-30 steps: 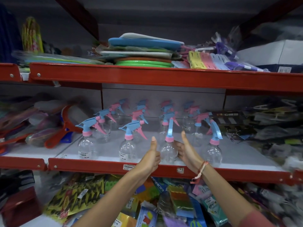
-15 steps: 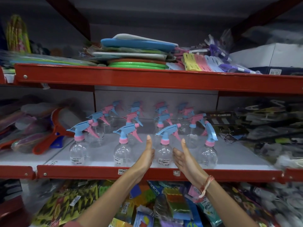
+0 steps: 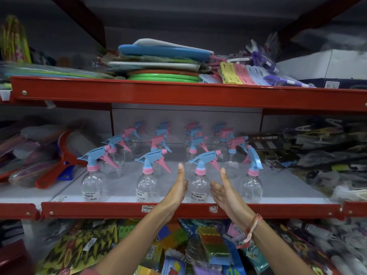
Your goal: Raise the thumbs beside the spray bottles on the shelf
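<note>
A clear spray bottle [image 3: 200, 182] with a blue trigger and pink collar stands at the front of the middle shelf [image 3: 123, 210]. My left hand [image 3: 177, 188] is just left of it, fingers straight, thumb up. My right hand [image 3: 222, 190] is just right of it, palm facing the bottle, fingers straight. Neither hand touches the bottle. Similar bottles stand beside it at the left [image 3: 147, 183] and right [image 3: 251, 183], with several more in rows behind.
The red upper shelf [image 3: 178, 94] carries stacked flat plastic items and coloured clips. Red-handled brushes [image 3: 59, 161] lie at the left of the middle shelf, packaged goods at the right. Packets fill the shelf below [image 3: 210, 247].
Both hands let go of the front bottle and drew slightly apart. The bottle's trigger head now points left instead of toward me.
</note>
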Demonstrator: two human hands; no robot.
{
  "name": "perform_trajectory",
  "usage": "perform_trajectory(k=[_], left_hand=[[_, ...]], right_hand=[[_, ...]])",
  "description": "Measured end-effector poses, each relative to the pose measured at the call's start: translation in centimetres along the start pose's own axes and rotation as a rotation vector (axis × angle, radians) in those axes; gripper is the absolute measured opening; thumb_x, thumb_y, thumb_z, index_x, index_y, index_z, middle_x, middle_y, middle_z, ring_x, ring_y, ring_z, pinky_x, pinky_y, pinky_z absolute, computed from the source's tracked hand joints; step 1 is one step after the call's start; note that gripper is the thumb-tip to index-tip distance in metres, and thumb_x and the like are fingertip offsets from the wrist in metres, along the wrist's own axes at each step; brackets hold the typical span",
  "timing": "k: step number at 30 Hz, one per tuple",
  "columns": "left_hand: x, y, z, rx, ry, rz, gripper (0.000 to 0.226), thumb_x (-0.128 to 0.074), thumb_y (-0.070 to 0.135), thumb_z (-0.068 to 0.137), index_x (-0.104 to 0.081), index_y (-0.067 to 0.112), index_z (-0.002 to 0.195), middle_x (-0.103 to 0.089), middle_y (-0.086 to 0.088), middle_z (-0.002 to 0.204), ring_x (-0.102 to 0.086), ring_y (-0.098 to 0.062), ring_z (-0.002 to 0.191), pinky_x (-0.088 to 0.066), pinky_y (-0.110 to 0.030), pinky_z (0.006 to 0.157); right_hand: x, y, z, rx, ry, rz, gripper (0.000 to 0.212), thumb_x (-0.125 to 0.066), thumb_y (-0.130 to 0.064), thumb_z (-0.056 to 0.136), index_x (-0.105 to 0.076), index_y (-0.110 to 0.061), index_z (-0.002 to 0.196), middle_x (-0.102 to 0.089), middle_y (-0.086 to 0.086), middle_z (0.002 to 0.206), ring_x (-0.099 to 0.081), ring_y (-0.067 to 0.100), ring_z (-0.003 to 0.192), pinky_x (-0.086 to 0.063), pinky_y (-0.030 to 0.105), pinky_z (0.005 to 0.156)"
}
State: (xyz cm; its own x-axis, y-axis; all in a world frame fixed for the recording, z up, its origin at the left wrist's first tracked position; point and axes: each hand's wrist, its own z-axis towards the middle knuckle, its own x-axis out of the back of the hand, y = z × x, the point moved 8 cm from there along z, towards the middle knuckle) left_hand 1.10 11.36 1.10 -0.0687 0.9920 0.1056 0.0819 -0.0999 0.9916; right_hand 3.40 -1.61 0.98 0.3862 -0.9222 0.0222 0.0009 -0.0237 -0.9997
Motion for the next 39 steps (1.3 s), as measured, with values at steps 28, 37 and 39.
perform_trajectory(k=[28, 37, 39], left_hand=[[-13.5, 2.5, 1.1, -0.079, -0.127, 0.037, 0.059, -0.021, 0.085, 0.068, -0.044, 0.031, 0.077, -0.045, 0.004, 0.085, -0.046, -0.008, 0.076, -0.037, -0.024, 0.075], [-13.9, 2.0, 3.4, -0.047, -0.085, -0.023, 0.076, -0.019, 0.102, 0.037, -0.032, 0.031, 0.063, -0.031, 0.011, 0.069, -0.031, -0.005, 0.064, -0.026, -0.021, 0.061], [-13.9, 2.3, 3.3, -0.031, -0.081, -0.01, 0.077, -0.017, 0.101, 0.039, -0.035, 0.031, 0.065, -0.033, 0.011, 0.071, -0.033, -0.004, 0.064, -0.027, -0.021, 0.061]], right_hand=[[16.0, -0.2, 4.6, -0.026, 0.107, 0.119, 0.091, -0.012, -0.072, 0.085, -0.037, -0.005, 0.142, -0.043, 0.014, 0.147, -0.037, 0.026, 0.138, -0.019, 0.043, 0.117], [14.9, -0.3, 3.1, -0.068, -0.03, 0.015, 0.096, -0.001, -0.074, 0.083, -0.034, -0.007, 0.144, -0.029, 0.01, 0.156, -0.022, 0.022, 0.146, -0.01, 0.041, 0.121], [15.1, -0.3, 2.4, -0.055, -0.054, 0.002, 0.097, -0.001, -0.075, 0.082, -0.028, -0.008, 0.146, -0.024, 0.011, 0.157, -0.022, 0.022, 0.146, -0.012, 0.039, 0.12]])
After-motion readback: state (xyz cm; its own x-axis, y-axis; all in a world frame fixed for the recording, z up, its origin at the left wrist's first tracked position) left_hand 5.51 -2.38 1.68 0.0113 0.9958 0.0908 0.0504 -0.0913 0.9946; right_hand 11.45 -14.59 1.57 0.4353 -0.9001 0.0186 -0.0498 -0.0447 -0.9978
